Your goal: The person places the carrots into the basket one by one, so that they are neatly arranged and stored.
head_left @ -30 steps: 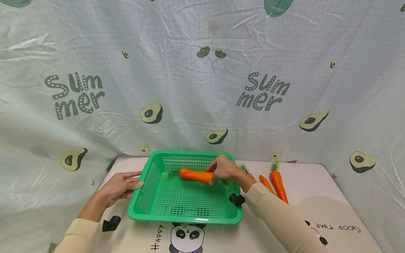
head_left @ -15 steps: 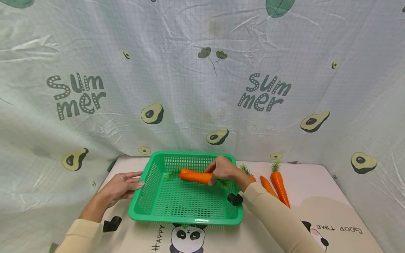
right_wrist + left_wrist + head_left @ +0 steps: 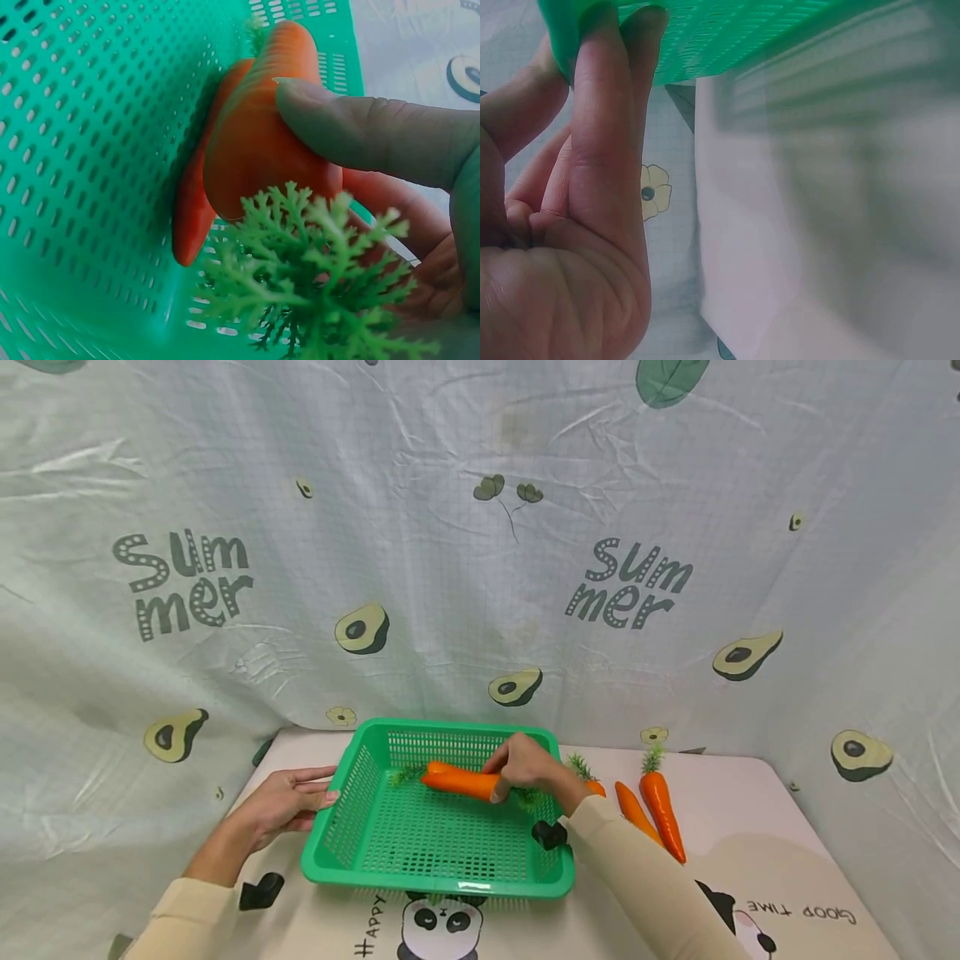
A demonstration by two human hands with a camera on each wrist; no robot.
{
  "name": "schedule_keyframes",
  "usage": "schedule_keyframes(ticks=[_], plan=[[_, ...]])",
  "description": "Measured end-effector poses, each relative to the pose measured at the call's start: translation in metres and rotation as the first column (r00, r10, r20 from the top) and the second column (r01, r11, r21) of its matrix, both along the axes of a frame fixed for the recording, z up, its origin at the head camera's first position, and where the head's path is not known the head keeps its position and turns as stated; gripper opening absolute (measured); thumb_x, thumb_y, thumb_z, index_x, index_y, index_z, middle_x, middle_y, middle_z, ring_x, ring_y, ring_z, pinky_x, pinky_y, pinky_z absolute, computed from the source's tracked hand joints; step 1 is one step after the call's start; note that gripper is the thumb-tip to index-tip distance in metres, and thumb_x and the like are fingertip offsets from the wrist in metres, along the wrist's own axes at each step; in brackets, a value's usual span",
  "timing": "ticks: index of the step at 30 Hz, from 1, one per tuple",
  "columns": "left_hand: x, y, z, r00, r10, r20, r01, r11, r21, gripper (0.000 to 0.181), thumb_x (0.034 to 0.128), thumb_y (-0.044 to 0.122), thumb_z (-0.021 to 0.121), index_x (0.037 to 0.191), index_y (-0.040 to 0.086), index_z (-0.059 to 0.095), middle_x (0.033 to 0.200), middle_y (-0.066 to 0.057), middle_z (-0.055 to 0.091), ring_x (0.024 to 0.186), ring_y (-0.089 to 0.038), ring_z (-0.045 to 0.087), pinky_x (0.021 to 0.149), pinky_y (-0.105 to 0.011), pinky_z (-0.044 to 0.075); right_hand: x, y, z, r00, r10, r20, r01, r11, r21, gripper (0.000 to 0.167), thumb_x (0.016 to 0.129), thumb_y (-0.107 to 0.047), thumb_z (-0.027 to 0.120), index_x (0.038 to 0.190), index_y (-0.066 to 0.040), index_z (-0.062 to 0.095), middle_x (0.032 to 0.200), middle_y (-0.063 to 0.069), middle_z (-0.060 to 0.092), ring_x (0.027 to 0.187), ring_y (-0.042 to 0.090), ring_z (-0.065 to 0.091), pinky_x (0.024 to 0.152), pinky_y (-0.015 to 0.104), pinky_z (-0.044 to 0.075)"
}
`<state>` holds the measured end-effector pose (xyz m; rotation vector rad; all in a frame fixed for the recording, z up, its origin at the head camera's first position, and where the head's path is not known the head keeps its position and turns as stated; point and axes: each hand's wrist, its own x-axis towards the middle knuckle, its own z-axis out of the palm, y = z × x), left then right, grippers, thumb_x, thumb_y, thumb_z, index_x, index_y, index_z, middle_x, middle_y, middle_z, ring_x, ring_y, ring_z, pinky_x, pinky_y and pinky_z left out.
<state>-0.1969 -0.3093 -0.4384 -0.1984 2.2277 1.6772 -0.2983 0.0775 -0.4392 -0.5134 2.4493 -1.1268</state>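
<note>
A green plastic basket (image 3: 375, 881) with slotted walls stands on the table. At its left rim, my left hand (image 3: 277, 810) pinches the edge between thumb and fingers; the left wrist view shows the fingertips (image 3: 604, 30) against the green rim. Inside the basket, my right hand (image 3: 528, 762) grips an orange carrot (image 3: 465, 783) by its thick end, near the green leafy top (image 3: 307, 262). The right wrist view shows the thumb on the carrot's side. A second carrot (image 3: 193, 206) lies on the basket floor beside the held one, partly hidden by it.
Right of the basket lie a carrot (image 3: 663, 814) with leaves, a carrot (image 3: 637, 814) partly behind the right sleeve, and another leafy carrot (image 3: 596, 787) mostly hidden. A patterned curtain (image 3: 442, 568) rises behind the pale table (image 3: 780, 802).
My right hand and the held carrot have shifted slightly left and down in the basket. The left hand stays at the rim, and the basket has hardly moved.
</note>
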Motion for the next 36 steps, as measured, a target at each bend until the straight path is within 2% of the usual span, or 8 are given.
schedule_keyframes(ticks=[13,21,29,36], plan=[[-0.001,0.004,-0.002,0.999,-0.031,-0.010,0.030,0.999,-0.015,0.077,0.0998,0.019,0.073,0.161,-0.003,0.032,0.141,-0.021,0.066,0.084,-0.017,0.080,0.071,-0.031,0.065,0.003,0.001,-0.010,1.000,-0.019,-0.023,0.020,0.999,0.032,0.041,0.065,0.010,0.089,0.103,-0.004,0.084,0.109,0.011,0.080,0.089,0.022,0.071,0.076,0.037,0.063],[-0.001,0.003,0.002,1.000,-0.023,-0.005,0.023,0.999,-0.023,0.077,0.0992,0.020,0.073,0.160,-0.004,0.034,0.127,-0.012,0.076,0.081,-0.015,0.079,0.069,-0.031,0.064,0.004,-0.003,-0.011,1.000,-0.011,-0.024,0.012,0.998,0.055,0.041,0.065,0.010,0.089,0.104,-0.004,0.084,0.108,0.013,0.080,0.087,0.022,0.071,0.074,0.035,0.063],[-0.001,0.000,0.002,1.000,-0.027,-0.005,0.027,0.999,-0.038,0.078,0.0995,0.021,0.073,0.161,-0.003,0.032,0.123,-0.007,0.078,0.080,-0.013,0.079,0.068,-0.030,0.064,0.002,-0.007,-0.015,0.999,0.006,-0.040,-0.002,0.997,0.080,0.039,0.067,0.007,0.090,0.103,-0.005,0.084,0.109,0.012,0.080,0.087,0.021,0.071,0.074,0.034,0.063],[0.000,0.000,0.003,1.000,-0.032,-0.001,0.031,0.998,-0.050,0.078,0.1004,0.020,0.072,0.162,-0.004,0.030,0.127,-0.012,0.076,0.084,-0.015,0.080,0.070,-0.031,0.064,0.002,-0.008,-0.017,0.999,0.025,-0.047,-0.020,0.995,0.100,0.038,0.068,0.006,0.090,0.104,-0.004,0.084,0.110,0.013,0.080,0.091,0.023,0.072,0.075,0.035,0.063]])
